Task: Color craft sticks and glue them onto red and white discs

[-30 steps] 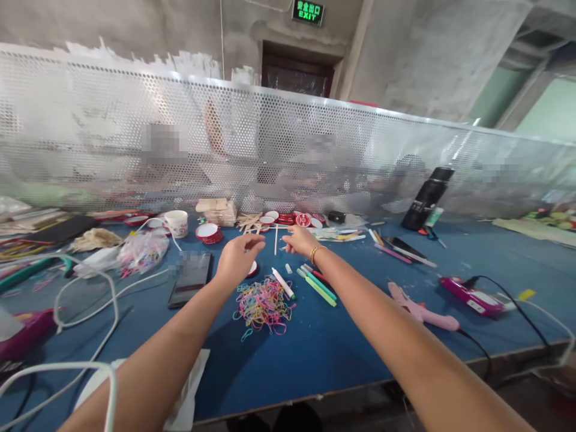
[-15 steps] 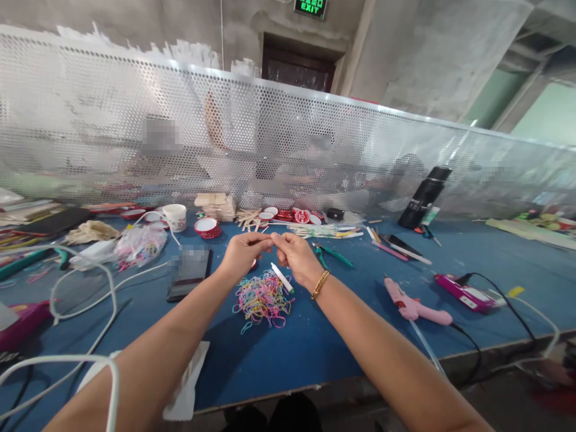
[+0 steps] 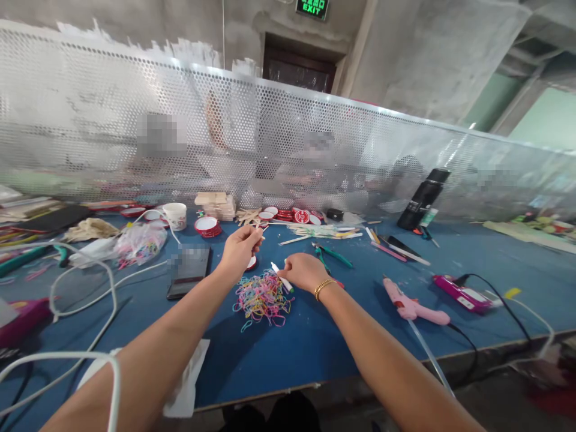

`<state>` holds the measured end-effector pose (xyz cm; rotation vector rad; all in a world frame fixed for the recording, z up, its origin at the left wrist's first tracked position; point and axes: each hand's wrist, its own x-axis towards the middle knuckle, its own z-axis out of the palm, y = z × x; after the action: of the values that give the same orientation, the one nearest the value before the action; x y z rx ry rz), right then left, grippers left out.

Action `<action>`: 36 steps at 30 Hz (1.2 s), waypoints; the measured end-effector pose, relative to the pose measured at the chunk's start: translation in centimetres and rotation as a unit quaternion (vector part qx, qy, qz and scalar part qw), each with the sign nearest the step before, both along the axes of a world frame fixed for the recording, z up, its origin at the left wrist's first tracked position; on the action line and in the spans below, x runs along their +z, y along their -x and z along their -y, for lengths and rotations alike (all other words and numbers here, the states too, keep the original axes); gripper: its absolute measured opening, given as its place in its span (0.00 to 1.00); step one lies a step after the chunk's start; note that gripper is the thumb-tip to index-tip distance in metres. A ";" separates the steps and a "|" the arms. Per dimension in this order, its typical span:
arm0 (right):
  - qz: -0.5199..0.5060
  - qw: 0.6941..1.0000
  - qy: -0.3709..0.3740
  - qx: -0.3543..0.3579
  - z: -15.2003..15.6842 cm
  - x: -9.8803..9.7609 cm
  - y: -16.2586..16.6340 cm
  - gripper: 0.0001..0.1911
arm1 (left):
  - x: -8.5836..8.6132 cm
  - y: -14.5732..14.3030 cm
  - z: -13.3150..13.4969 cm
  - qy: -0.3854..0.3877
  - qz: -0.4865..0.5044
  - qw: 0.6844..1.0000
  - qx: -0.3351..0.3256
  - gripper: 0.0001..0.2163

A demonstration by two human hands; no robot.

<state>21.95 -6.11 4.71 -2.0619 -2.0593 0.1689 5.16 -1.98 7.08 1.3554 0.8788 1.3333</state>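
My left hand is held above the table with thumb and fingers pinched together. Something small and pale shows at its fingertips, too small to name. Lower and to the right, my right hand has its fingers curled, its fingertips at a white marker; whether they touch or grip it I cannot tell. A loose pile of colourful rubber bands lies just below the marker. Partly hidden behind my left hand is a red-rimmed white cap. Green-handled pliers lie beyond my right hand.
A phone lies left of the pile. On the right are a pink glue gun and a black bottle. A paper cup, bottle caps and wooden sticks line the back before a perforated metal screen. White cables loop on the left.
My hands were together at the fingertips and are now apart. The right hand has moved down beside the marker; the left has shifted slightly left and up.
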 end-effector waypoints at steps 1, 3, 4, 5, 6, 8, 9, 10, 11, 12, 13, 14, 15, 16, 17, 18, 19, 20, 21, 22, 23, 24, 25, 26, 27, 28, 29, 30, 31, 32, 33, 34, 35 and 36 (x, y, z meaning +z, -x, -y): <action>0.012 1.000 0.004 -0.001 0.0 -0.1 0.3 0.12 | 0.0 0.0 0.0 -0.004 0.000 1.000 -0.001 0.18; 0.026 1.000 0.002 -0.005 -0.1 -0.2 0.7 0.11 | -0.1 0.0 -0.1 -0.012 -0.003 1.000 0.000 0.19; 0.029 1.000 0.001 -0.008 -0.2 -0.1 0.8 0.11 | -0.1 0.0 -0.1 -0.016 -0.005 1.000 0.001 0.19; 0.028 1.000 -0.002 -0.013 -0.1 0.2 0.7 0.11 | -0.1 0.0 -0.1 -0.019 -0.008 1.000 0.002 0.19; 0.024 1.000 -0.007 -0.019 0.0 0.5 0.4 0.11 | -0.1 0.0 -0.1 -0.023 -0.010 1.000 0.003 0.19; 0.011 0.999 -0.021 -0.036 0.6 1.2 -0.4 0.12 | 0.0 0.0 -0.1 -0.026 -0.013 1.000 0.005 0.19; 0.006 0.998 -0.030 -0.046 1.0 1.6 -0.8 0.12 | 0.0 0.0 -0.1 -0.026 -0.014 1.000 0.006 0.19; 0.005 0.998 -0.037 -0.057 1.5 1.9 -1.3 0.12 | 0.0 0.0 0.0 -0.025 -0.015 1.000 0.008 0.19; 0.009 0.997 -0.037 -0.069 2.1 2.1 -1.8 0.12 | 0.0 -0.1 0.0 -0.025 -0.015 1.000 0.009 0.19; 0.016 0.996 -0.030 -0.079 2.6 2.2 -2.2 0.12 | 0.0 -0.1 0.0 -0.025 -0.015 1.000 0.009 0.19; 0.023 0.996 -0.020 -0.086 3.1 2.2 -2.5 0.12 | 0.0 -0.1 0.0 -0.026 -0.016 1.000 0.009 0.18; 0.029 0.996 -0.009 -0.089 3.5 2.0 -2.7 0.12 | 0.0 -0.1 -0.1 -0.027 -0.016 0.999 0.008 0.18; 0.032 0.996 0.001 -0.088 3.7 1.7 -2.8 0.12 | -0.1 -0.2 -0.1 -0.028 -0.016 0.999 0.006 0.18; 0.034 0.996 0.009 -0.083 3.9 1.4 -2.8 0.12 | -0.1 -0.2 -0.1 -0.030 -0.017 0.999 0.004 0.17; 0.035 0.996 0.015 -0.076 4.0 1.1 -2.7 0.12 | -0.1 -0.2 -0.1 -0.031 -0.018 0.999 0.002 0.17; 0.036 0.997 0.018 -0.069 3.9 0.8 -2.6 0.12 | -0.1 -0.2 -0.1 -0.032 -0.019 0.999 0.002 0.17; 0.040 0.997 0.021 -0.064 3.8 0.6 -2.5 0.12 | -0.1 -0.2 -0.1 -0.032 -0.021 0.999 0.003 0.16; 0.045 0.997 0.024 -0.060 3.5 0.4 -2.4 0.12 | -0.1 -0.2 0.0 -0.032 -0.023 0.999 0.005 0.16; 0.052 0.997 0.027 -0.059 3.3 0.3 -2.3 0.12 | -0.1 -0.1 0.0 -0.031 -0.026 0.999 0.008 0.15; 0.059 0.996 0.030 -0.058 3.0 0.3 -2.2 0.12 | 0.0 -0.1 0.0 -0.031 -0.029 0.999 0.012 0.14; 0.066 0.996 0.033 -0.057 2.8 0.3 -2.1 0.12 | 0.0 -0.1 0.0 -0.030 -0.031 0.999 0.015 0.14; 0.072 0.995 0.036 -0.058 2.5 0.3 -2.0 0.12 | 0.1 0.0 0.0 -0.029 -0.032 0.999 0.018 0.14; 0.077 0.995 0.039 -0.058 2.3 0.3 -2.0 0.12 | 0.1 0.0 0.0 -0.028 -0.032 0.999 0.019 0.14; 0.080 0.994 0.042 -0.059 2.1 0.3 -2.0 0.12 | 0.1 0.0 0.0 -0.028 -0.031 0.999 0.019 0.14; 0.083 0.994 0.045 -0.061 2.0 0.3 -2.0 0.13 | 0.1 0.0 0.0 -0.027 -0.030 0.999 0.017 0.15; 0.083 0.993 0.047 -0.062 1.9 0.2 -2.0 0.13 | 0.0 0.0 0.0 -0.027 -0.028 0.999 0.015 0.15; 0.084 0.993 0.049 -0.064 1.8 0.2 -2.0 0.14 | 0.0 0.0 -0.1 -0.027 -0.027 0.999 0.013 0.15; 0.083 0.993 0.049 -0.065 1.8 0.1 -2.0 0.14 | 0.0 0.0 -0.1 -0.028 -0.026 0.999 0.011 0.16; 0.083 0.993 0.049 -0.066 1.7 0.1 -2.1 0.14 | 0.0 0.0 -0.1 -0.028 -0.025 0.999 0.010 0.16; 0.082 0.993 0.047 -0.067 1.7 0.0 -2.1 0.14 | -0.1 0.0 -0.1 -0.028 -0.025 0.999 0.010 0.16; 0.083 0.993 0.046 -0.067 1.7 0.0 -2.2 0.14 | -0.1 0.0 -0.1 -0.027 -0.024 0.999 0.009 0.16; 0.084 0.993 0.045 -0.066 1.8 0.0 -2.2 0.14 | -0.1 0.0 -0.1 -0.027 -0.024 0.999 0.009 0.16; 0.085 0.993 0.044 -0.065 1.8 0.0 -2.3 0.14 | -0.1 0.0 -0.1 -0.026 -0.024 0.999 0.008 0.16; 0.088 0.993 0.043 -0.065 1.9 0.1 -2.3 0.14 | -0.1 0.0 -0.1 -0.026 -0.023 0.999 0.007 0.16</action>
<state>24.27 -7.96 4.78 -2.3307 -2.0390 0.0583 5.15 -1.87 6.96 1.4280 0.8920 1.3491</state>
